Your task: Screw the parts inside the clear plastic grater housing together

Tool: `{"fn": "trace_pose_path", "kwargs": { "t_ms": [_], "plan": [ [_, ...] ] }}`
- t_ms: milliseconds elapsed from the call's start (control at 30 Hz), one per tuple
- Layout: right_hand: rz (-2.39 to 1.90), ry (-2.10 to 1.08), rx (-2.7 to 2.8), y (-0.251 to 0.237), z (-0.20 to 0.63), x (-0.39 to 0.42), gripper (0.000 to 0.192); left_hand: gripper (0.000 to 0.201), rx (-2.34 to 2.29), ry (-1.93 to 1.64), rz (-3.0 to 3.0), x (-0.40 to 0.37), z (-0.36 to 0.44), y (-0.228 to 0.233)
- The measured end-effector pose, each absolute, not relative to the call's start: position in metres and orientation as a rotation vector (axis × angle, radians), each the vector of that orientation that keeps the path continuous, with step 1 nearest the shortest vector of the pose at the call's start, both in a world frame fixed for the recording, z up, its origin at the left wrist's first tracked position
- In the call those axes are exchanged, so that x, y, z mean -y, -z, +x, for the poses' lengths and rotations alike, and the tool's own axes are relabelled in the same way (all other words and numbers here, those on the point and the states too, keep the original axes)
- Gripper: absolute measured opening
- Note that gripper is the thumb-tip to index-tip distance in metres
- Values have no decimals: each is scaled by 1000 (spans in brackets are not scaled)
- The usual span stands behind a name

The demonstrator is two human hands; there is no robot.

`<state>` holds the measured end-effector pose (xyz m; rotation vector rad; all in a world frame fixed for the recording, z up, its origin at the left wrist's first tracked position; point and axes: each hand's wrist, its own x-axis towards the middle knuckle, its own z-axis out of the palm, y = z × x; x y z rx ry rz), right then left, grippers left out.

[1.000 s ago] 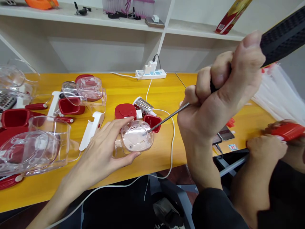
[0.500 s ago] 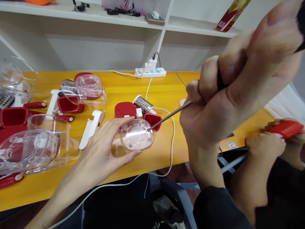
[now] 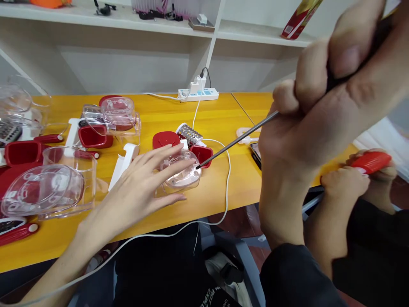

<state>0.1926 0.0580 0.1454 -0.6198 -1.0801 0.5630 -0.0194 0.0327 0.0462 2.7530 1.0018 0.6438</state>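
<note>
A yellow table (image 3: 220, 200) carries scattered kitchen-grater parts. A white power strip (image 3: 198, 94) lies at the table's back edge with a charger plugged in; a white cable (image 3: 227, 170) runs from it across the tabletop and over the front edge. A steel grater drum (image 3: 189, 134) lies beside a red lid (image 3: 166, 139) and a small red cup (image 3: 202, 154). A white handle piece (image 3: 123, 161) lies left of these. Clear housings (image 3: 47, 192) and red trays (image 3: 22, 152) occupy the left side. A phone (image 3: 254, 149) rests near the right. A white shelf unit (image 3: 134, 47) stands behind. Another person's hand (image 3: 343, 187) holds a red part (image 3: 372, 162) at right.
</note>
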Motion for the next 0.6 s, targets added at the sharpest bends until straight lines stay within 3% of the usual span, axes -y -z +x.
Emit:
{"fn": "trace_pose_path", "kwargs": {
  "t_ms": [133, 233, 600],
  "plan": [
    [-486, -550, 969, -141, 197, -61, 15, 46, -952, -633, 2812, -39, -19, -44],
    [-462, -541, 927, -143, 199, -63, 15, 40, -961, -633, 2799, -44, -22, -45],
    [-426, -511, 802, -145, 206, -77, 16, 50, -930, -629, 2403, -57, -22, -60]
  ]
}}
